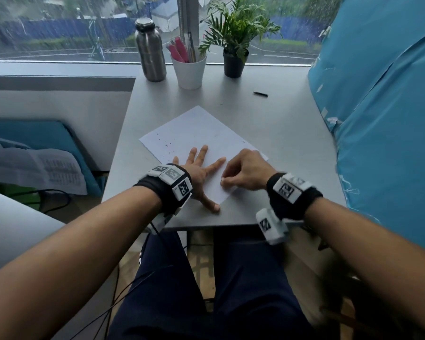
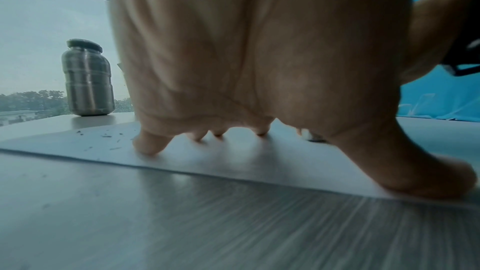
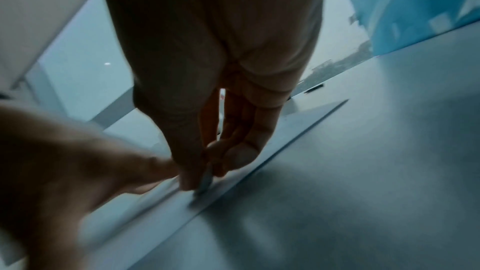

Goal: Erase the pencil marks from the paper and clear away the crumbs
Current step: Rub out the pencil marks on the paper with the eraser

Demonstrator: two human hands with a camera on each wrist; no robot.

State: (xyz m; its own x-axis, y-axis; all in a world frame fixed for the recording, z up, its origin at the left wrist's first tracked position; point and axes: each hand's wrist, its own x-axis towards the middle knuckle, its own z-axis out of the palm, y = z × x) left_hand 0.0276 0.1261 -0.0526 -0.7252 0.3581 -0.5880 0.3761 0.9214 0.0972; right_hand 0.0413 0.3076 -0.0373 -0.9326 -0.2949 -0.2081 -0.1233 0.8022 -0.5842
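Observation:
A white sheet of paper [image 1: 201,133] lies at an angle on the grey table [image 1: 292,143]. Dark eraser crumbs [image 1: 167,146] are scattered over its left part, and the same crumbs [image 2: 109,137] show in the left wrist view. My left hand [image 1: 201,165] lies flat on the sheet with its fingers spread, and its thumb presses the near corner. My right hand [image 1: 225,181] pinches a small pale eraser [image 3: 206,180] and holds its tip down on the paper beside the sheet's near right edge, close to the left index finger. The right fingers hide most of the eraser.
At the back of the table stand a steel bottle [image 1: 150,50], a white cup of pens [image 1: 189,69] and a potted plant [image 1: 234,62]. A small black object [image 1: 260,94] lies at the back right. Blue sheeting [image 1: 378,94] borders the right side. The table's front edge [image 1: 231,225] is just behind my wrists.

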